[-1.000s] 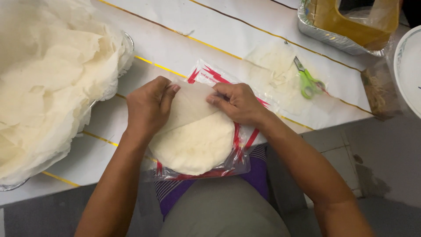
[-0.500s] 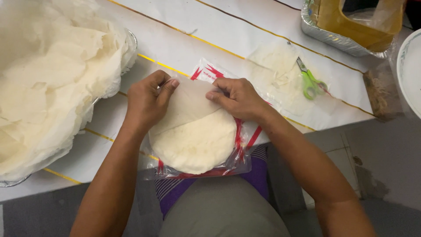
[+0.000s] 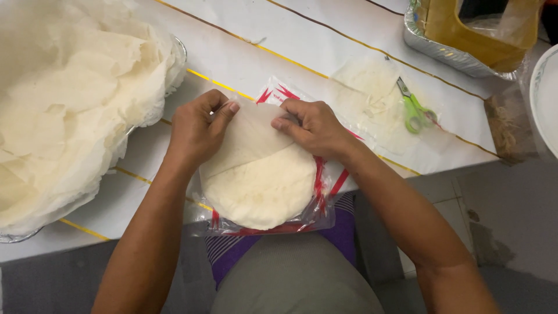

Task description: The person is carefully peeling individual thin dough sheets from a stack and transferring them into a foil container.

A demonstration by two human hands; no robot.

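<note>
A round stack of thin pale pastry sheets (image 3: 261, 189) lies on a clear plastic wrapper with red markings (image 3: 322, 183) at the table's near edge. The top sheet (image 3: 247, 139) is peeled up and folded back over the far half of the stack. My left hand (image 3: 197, 131) pinches that sheet's far left edge between thumb and fingers. At its far right edge my right hand (image 3: 311, 128) has its fingertips pressed on the sheet.
A large foil tray (image 3: 174, 52) heaped with separated pastry sheets (image 3: 70, 110) fills the left. Green-handled scissors (image 3: 414, 107) lie on a loose sheet to the right. A foil tray (image 3: 442, 46) with a yellow container stands far right, beside a white plate rim (image 3: 543, 99).
Both hands have shifted slightly on the top sheet's far edge; the sheet is lifted and folded a little more toward me. The stack has stayed in place.
</note>
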